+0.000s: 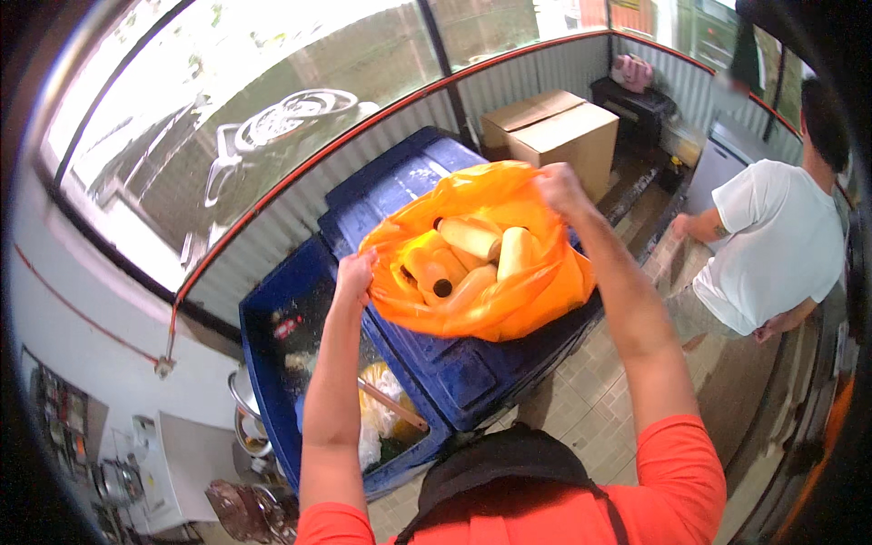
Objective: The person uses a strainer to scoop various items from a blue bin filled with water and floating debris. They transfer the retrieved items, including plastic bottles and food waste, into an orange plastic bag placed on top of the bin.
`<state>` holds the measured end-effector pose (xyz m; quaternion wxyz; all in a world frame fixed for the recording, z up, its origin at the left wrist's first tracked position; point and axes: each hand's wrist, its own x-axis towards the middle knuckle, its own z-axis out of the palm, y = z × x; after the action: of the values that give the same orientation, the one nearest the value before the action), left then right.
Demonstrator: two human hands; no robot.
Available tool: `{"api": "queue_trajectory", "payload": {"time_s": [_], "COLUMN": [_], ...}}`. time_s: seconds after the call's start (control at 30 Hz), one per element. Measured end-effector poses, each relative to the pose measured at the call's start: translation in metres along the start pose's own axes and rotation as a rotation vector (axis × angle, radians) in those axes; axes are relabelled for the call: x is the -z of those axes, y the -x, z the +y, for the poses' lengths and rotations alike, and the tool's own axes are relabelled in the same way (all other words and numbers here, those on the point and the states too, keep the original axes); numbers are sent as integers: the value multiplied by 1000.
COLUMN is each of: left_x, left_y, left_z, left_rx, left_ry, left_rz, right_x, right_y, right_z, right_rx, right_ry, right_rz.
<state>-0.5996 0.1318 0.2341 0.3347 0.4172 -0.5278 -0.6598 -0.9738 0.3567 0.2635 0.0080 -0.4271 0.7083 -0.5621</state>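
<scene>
An orange plastic bag (pixel 545 295) hangs between my hands with its mouth held wide. Inside it lie several pale bottles (pixel 470 238), at least two with dark caps. My left hand (pixel 357 275) grips the left side of the rim, and my right hand (pixel 560 193) grips the far right side. Just under the bag is the closed lid (pixel 436 372) of a large blue bin; whether the bag rests on it I cannot tell. To the left, the bin's open part (pixel 272 445) holds a white and yellow plastic bag (pixel 374 427) and a wooden stick (pixel 393 404).
A cardboard box (pixel 563 136) stands beyond the bin by the corrugated wall. On the right a person in a white shirt (pixel 772 236) stands near a grey cabinet (pixel 727 159). A white table (pixel 195 468) and a dark crumpled bag (pixel 247 510) are at the lower left.
</scene>
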Motion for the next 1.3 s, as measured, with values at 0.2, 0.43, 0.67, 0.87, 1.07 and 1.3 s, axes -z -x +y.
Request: {"api": "queue_trajectory", "payload": {"time_s": [0.2,0.43,0.67,0.87,1.07,1.3], "left_x": [-17,22,250,407,501,570], "left_y": [13,47,81,177,245,263], "left_z": [-5,-9,-119,-269,-251,-233], "left_rx": [40,-151,-612,-475,-146,34], "left_ry": [43,121,-1028,-943,-1012,-1205], "left_rz": [-39,-522,345,-66,457,674], "right_x": [22,8,-159,-316,-400,-463], "right_y": [6,66,197,319,376,415], "right_z": [27,-33,-153,-211,-173,-102], "right_rx": [3,125,415,180,-204,-200], "right_ry": [446,431,108,32,437,742], "right_rz": [7,189,152,-911,-1089,-1104]}}
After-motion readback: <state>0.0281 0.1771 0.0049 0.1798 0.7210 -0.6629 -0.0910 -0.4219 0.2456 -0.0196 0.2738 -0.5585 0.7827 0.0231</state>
